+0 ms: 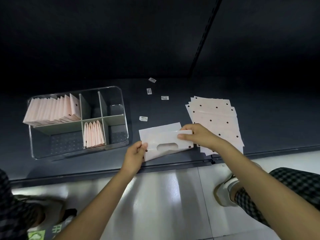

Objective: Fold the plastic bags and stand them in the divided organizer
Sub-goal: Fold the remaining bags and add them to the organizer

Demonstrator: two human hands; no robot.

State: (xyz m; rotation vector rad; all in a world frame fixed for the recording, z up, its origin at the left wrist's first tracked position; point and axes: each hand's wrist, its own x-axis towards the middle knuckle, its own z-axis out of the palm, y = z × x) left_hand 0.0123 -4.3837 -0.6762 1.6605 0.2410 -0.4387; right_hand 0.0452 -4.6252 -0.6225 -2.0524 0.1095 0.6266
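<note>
Bag in hand: pale pink plastic bag (166, 142) with a die-cut handle slot, lying on the dark work surface (259, 94) just right of the organizer, folded over partway so the slot faces me.
Left hand: my left hand (134, 155) pinches the bag's near left corner, thumb on top, fingers curled under. I hold it there to pin the layers so the fold doesn't slide.
Right hand: my right hand (196, 135) pinches the upper right edge between thumb and fingertips, lifting that flap slightly. Grip is at the edge so I can draw the fold across squarely.
Organizer: clear divided organizer (123, 108) sits left of the bag. Its back left compartment is packed with folded bags (50, 110) standing in a row; the front middle compartment holds a shorter row (94, 134).
Open room: the back middle, back right, front left and front right compartments look empty. Front middle row leaves little slack, I judge.
Unfolded stack: flat dotted bags (216, 118) fanned out on my right, partly under my right wrist, within easy reach for the next pick.
Edges: the bag's near corner lies close to the surface's front lip; I should keep it from slipping off.
Loose bits: small white labels (143, 118) scattered behind the bag, clear of the fold.
</note>
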